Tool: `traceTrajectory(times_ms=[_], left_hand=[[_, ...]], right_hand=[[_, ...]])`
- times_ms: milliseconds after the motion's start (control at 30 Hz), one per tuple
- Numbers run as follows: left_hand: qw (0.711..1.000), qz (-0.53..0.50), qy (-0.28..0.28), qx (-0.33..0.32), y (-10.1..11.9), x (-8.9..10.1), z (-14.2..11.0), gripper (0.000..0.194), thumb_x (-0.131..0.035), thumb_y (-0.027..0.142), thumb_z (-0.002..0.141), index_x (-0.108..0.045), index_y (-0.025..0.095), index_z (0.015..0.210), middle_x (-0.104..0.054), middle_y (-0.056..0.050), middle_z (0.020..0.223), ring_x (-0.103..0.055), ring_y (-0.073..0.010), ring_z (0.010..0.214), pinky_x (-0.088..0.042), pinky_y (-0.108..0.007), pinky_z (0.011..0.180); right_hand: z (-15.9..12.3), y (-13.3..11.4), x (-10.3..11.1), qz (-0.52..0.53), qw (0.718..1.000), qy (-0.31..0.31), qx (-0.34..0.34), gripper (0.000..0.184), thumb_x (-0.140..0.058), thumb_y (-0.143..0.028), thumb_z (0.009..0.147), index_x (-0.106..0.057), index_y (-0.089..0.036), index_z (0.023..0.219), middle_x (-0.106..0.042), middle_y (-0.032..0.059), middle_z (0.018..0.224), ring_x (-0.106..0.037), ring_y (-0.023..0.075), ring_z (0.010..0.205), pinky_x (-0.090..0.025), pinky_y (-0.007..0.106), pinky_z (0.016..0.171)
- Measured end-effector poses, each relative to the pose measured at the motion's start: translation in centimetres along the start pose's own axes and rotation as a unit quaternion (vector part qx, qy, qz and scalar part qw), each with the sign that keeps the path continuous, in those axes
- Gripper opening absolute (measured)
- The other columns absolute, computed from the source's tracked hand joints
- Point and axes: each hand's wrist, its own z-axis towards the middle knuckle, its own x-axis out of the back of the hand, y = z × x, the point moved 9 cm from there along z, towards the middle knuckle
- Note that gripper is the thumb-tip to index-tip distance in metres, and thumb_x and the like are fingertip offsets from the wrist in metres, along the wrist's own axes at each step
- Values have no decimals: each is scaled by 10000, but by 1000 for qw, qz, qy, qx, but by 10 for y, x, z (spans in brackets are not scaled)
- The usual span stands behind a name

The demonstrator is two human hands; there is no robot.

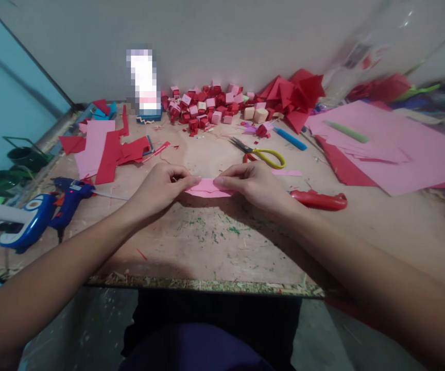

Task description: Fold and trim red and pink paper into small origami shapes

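A narrow strip of pink paper (pixel 209 189) is stretched between my two hands above the middle of the table. My left hand (pixel 164 185) pinches its left end, thumb on top. At the other end my right hand (pixel 255 185) pinches the strip the same way. A crease or fold line runs along the strip. Just beyond my right hand lie scissors with yellow handles (pixel 271 157), their blades pointing away to the left. Close to my right wrist rests a red-handled tool (pixel 319 200); its far end is hidden behind the wrist.
Many small red and pink folded paper cubes (pixel 207 105) are heaped at the back wall. Pink sheets (pixel 392 139) lie at right, a blue marker (pixel 290 139) nearer the middle. Paper scraps (pixel 108 154), a blue glue gun (pixel 70 198) and a lit, blurred-out screen (pixel 143 77) are on the left.
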Motion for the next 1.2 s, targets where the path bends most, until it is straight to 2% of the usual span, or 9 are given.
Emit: traceTrajectory(times_ms=[233, 367, 433, 500, 667, 767, 900, 1067, 1200], left_hand=[[999, -47, 27, -4, -8, 8, 5, 260, -748, 382, 824, -723, 169, 677, -612, 5, 622, -501, -104, 565, -359, -226, 492], [999, -46, -24, 11, -5, 1, 2, 233, -743, 345, 817, -732, 161, 674, -626, -8, 623, -512, -107, 547, -351, -231, 478], [998, -24, -54, -2, 1, -4, 0, 181, -744, 312, 811, -760, 164, 709, -668, -19, 667, -550, -116, 586, -377, -232, 509], [998, -2, -59, -29, 9, -6, -1, 155, -736, 287, 816, -772, 172, 719, -697, -22, 695, -575, -123, 628, -407, -237, 557], [999, -9, 13, -41, 13, 2, -2, 174, -737, 281, 815, -750, 173, 679, -693, -11, 660, -566, -122, 616, -411, -244, 568], [998, 21, 2, -51, 16, 0, -4, 164, -715, 257, 822, -755, 175, 685, -696, -9, 661, -565, -123, 615, -406, -247, 567], [996, 61, -9, -70, 20, -4, -5, 128, -703, 241, 833, -777, 182, 746, -720, -5, 711, -576, -122, 642, -411, -247, 587], [996, -14, 81, -38, 7, 10, -3, 169, -689, 321, 872, -755, 179, 808, -742, -27, 805, -627, -144, 726, -482, -255, 651], [993, -94, 72, -19, -5, 5, 0, 218, -735, 384, 847, -723, 178, 916, -745, -55, 922, -666, -169, 822, -539, -278, 717]], right_hand=[[1, 1, 0, 25, 999, -24, -8, 242, -753, -364, 828, -754, -150, 715, -671, 40, 685, -557, 153, 627, -400, 305, 574], [-1, -2, -4, -1, 999, -44, 7, 221, -750, -351, 825, -762, -154, 724, -676, 41, 692, -562, 155, 630, -404, 308, 582], [-2, -5, -7, -3, 999, -49, 17, 216, -744, -352, 826, -771, -158, 735, -686, 44, 700, -572, 158, 635, -408, 308, 587], [-2, -7, -9, 3, 999, -45, 24, 219, -743, -366, 825, -780, -163, 755, -702, 48, 723, -589, 163, 648, -417, 308, 595], [-2, -8, -6, 25, 999, -31, 15, 270, -748, -407, 830, -757, -158, 726, -660, 40, 666, -571, 158, 626, -412, 304, 579], [-2, -6, -5, 26, 999, -30, 10, 327, -757, -441, 826, -730, -156, 670, -623, 35, 617, -553, 158, 614, -408, 304, 565], [-3, -6, -8, 34, 999, -26, 4, 343, -792, -503, 789, -775, -162, 755, -664, 47, 652, -588, 172, 622, -456, 313, 571], [-6, -10, -14, 148, 989, -9, -9, 457, -809, -567, 771, -758, -211, 1053, -754, 77, 886, -702, 218, 781, -561, 327, 632], [-8, -10, -22, 162, 986, -31, -17, 377, -823, -496, 780, -753, -223, 1030, -760, 82, 945, -727, 235, 836, -584, 333, 641]])
